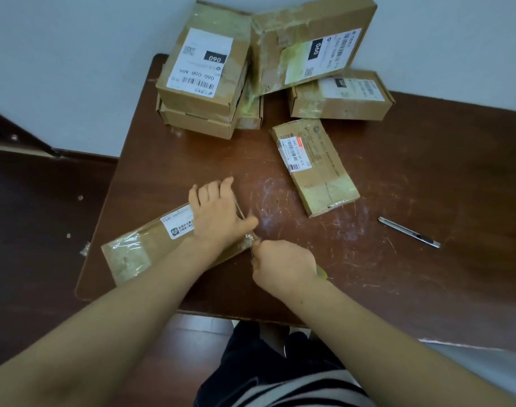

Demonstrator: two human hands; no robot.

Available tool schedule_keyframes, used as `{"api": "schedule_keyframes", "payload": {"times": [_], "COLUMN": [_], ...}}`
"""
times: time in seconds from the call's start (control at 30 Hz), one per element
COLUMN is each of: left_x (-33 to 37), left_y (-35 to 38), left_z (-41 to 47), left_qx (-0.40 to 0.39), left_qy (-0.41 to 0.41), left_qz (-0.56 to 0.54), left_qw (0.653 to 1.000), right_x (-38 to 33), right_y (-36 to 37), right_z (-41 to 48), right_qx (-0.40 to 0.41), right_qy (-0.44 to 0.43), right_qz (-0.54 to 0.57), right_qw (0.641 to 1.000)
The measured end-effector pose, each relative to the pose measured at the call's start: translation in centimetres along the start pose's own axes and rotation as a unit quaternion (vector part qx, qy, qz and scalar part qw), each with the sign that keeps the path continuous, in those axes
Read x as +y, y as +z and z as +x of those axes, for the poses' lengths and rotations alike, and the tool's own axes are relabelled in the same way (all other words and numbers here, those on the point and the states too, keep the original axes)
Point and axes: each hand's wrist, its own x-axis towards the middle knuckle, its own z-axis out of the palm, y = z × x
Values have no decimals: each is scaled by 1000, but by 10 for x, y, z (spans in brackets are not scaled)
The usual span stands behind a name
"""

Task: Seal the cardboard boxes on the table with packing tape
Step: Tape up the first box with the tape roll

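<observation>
A flat cardboard box (139, 248) with a white label and clear tape lies at the table's near left edge. My left hand (217, 211) lies spread on its right end and presses it down. My right hand (283, 262) is curled just off the box's right corner and pinches the clear tape (250, 239) stuck there. A bit of yellow shows under that hand's wrist (321, 273); I cannot tell what it is.
On the brown table (383, 274), a taped flat box (314, 165) lies at the middle right. Several labelled boxes (203, 74) are stacked against the far wall. A metal utility knife (409, 232) lies to the right. Paper scraps dot the floor at left.
</observation>
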Motion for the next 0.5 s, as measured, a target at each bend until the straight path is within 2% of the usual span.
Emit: {"api": "schedule_keyframes", "payload": {"times": [0.13,0.17,0.27,0.3,0.43,0.5], "left_x": [8,8,8,8,1,-9], "left_y": [-4,-3,-1,-1,-6,-8], "left_z": [4,1,-14,-15,-18,-25], "left_qx": [3,24,104,110,20,14], "left_qy": [-20,13,202,225,196,228], "left_qz": [-20,-14,40,43,-120,-127], "left_qw": [1000,1000,973,967,973,965], "right_x": [-2,-2,-1,0,7,11], "right_y": [1,1,0,0,-8,-13], "right_z": [-2,-2,-1,-1,-2,0], "right_qx": [4,5,10,8,-38,-61], "right_qy": [4,3,-4,-5,20,27], "right_qz": [2,3,2,3,53,99], "right_qw": [1000,1000,1000,1000,998,993]}}
